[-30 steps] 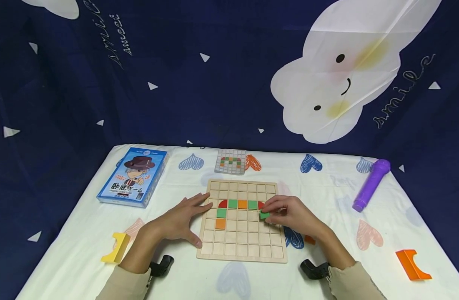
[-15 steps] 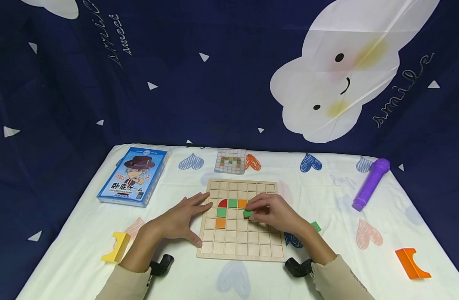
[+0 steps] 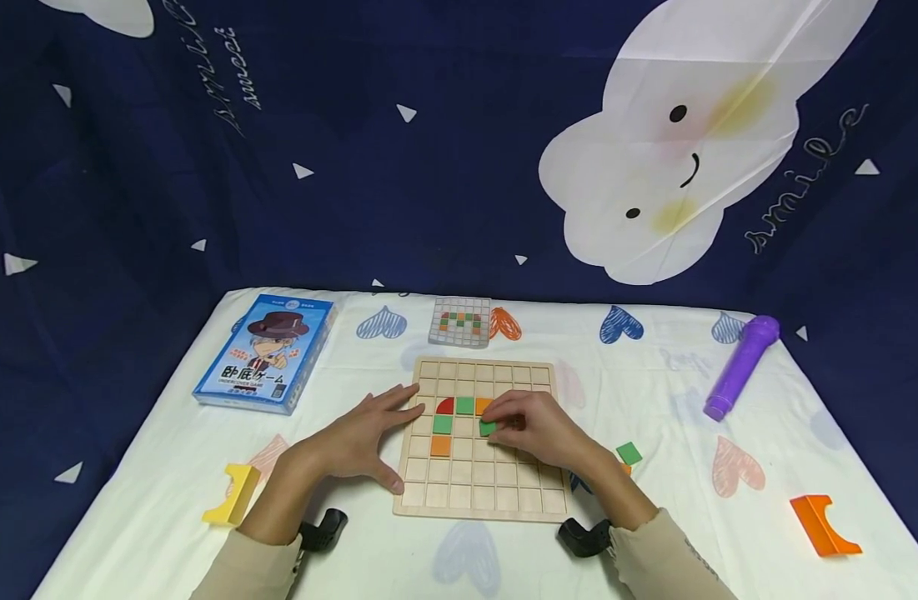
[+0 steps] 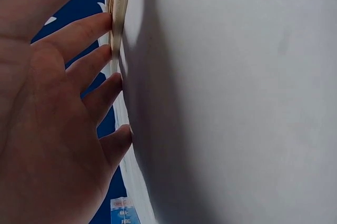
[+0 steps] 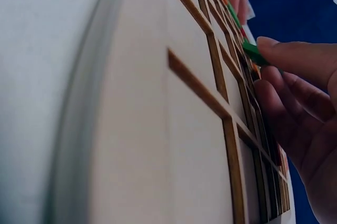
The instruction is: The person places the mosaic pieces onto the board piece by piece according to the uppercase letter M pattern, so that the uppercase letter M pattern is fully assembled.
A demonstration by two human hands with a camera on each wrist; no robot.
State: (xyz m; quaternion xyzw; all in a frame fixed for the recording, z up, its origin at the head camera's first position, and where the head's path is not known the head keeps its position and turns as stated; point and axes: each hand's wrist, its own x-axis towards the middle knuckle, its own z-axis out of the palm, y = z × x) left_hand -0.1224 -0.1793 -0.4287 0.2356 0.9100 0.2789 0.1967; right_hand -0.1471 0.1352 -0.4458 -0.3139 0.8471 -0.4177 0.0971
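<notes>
A wooden grid board (image 3: 481,500) lies in the middle of the table. My right hand (image 3: 541,425) pinches a small green tile (image 5: 254,52) between thumb and fingers, low over the board just below an orange tile (image 3: 484,406). Left of that sit a green tile (image 3: 464,406) and a red quarter-round tile (image 3: 446,406). Under the red one come another green tile (image 3: 442,424) and an orange tile (image 3: 440,447). My left hand (image 3: 349,442) is spread, its fingertips at the board's left edge. The right hand hides part of the top tile row.
Behind the board lies a pattern card (image 3: 459,323). A blue game box (image 3: 267,354) is at back left, a purple microphone-shaped toy (image 3: 742,368) at right. Yellow (image 3: 233,496) and orange (image 3: 825,526) arch blocks flank the board. A loose green tile (image 3: 629,452) lies by the right forearm.
My right hand has moved left across the board with the green tile, from the right-hand columns to near the middle. The loose tiles by the forearm have come into view. My left hand stays put.
</notes>
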